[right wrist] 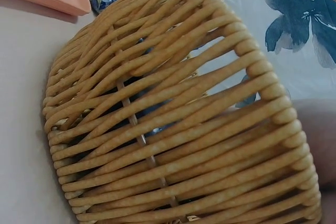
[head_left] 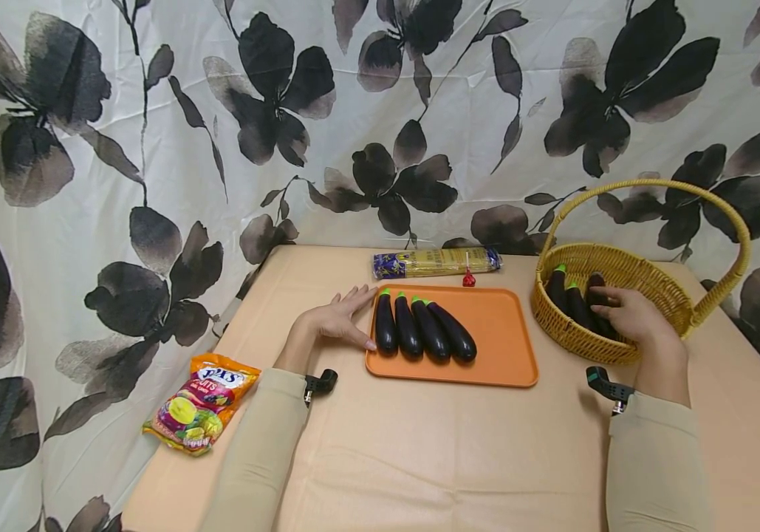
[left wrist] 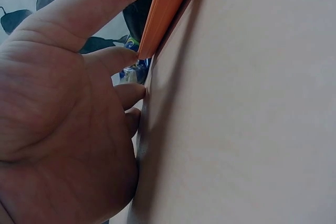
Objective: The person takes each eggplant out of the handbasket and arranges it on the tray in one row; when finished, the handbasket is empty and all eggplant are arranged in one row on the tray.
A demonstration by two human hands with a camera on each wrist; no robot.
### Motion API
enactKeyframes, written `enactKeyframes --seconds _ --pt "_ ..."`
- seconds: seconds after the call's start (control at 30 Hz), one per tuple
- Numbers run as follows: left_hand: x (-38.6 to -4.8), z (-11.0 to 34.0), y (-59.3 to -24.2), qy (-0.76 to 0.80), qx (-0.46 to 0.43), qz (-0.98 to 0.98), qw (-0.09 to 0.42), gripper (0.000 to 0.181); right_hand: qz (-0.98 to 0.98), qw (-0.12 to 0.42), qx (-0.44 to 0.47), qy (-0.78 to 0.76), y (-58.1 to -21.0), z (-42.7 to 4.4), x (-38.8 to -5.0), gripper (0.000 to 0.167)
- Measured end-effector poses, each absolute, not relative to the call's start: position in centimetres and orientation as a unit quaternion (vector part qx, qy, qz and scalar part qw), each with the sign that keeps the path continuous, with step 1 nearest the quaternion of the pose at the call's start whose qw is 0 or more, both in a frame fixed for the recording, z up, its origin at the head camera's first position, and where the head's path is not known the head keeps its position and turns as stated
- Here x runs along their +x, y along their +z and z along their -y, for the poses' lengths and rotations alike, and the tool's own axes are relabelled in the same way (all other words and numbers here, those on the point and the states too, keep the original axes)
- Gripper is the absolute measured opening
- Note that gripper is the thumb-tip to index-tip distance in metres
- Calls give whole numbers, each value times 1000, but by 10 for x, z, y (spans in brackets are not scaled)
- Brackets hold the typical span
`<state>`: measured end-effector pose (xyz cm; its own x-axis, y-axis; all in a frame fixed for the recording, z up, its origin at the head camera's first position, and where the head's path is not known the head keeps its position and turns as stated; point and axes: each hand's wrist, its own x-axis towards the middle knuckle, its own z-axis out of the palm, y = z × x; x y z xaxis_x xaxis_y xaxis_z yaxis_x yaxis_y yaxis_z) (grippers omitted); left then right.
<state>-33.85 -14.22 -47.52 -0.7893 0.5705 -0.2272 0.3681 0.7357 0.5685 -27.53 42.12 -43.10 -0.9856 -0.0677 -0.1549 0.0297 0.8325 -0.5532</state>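
Note:
Several eggplants (head_left: 422, 329) lie side by side on the left part of an orange tray (head_left: 502, 336). My left hand (head_left: 338, 319) touches the tray's left edge with fingers spread; in the left wrist view the hand (left wrist: 63, 108) is beside the orange rim (left wrist: 167, 9). My right hand (head_left: 635, 318) reaches into the wicker basket (head_left: 645, 277), its fingers on a dark eggplant (head_left: 595, 281); more eggplants (head_left: 577, 304) lie beside it. In the right wrist view the basket's woven side (right wrist: 178, 114) hides the fingers.
A pack of noodles (head_left: 436, 263) lies behind the tray, with a small red wrapped item (head_left: 469, 278) between them. An orange and purple candy bag (head_left: 202, 405) lies at the table's left edge. The basket's tall handle (head_left: 741, 229) arches over its opening. A floral cloth hangs behind.

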Motion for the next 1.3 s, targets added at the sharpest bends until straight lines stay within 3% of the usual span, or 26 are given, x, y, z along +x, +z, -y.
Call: enactKeyframes --seconds 0.83,1.3 --pt "-336 142 -473 267 251 -908 203 133 -948 77 -39 -305 -428 -421 -273 48" --pt "-337 146 -473 261 258 -908 202 132 -892 42 -14 -450 -426 -427 -262 57"
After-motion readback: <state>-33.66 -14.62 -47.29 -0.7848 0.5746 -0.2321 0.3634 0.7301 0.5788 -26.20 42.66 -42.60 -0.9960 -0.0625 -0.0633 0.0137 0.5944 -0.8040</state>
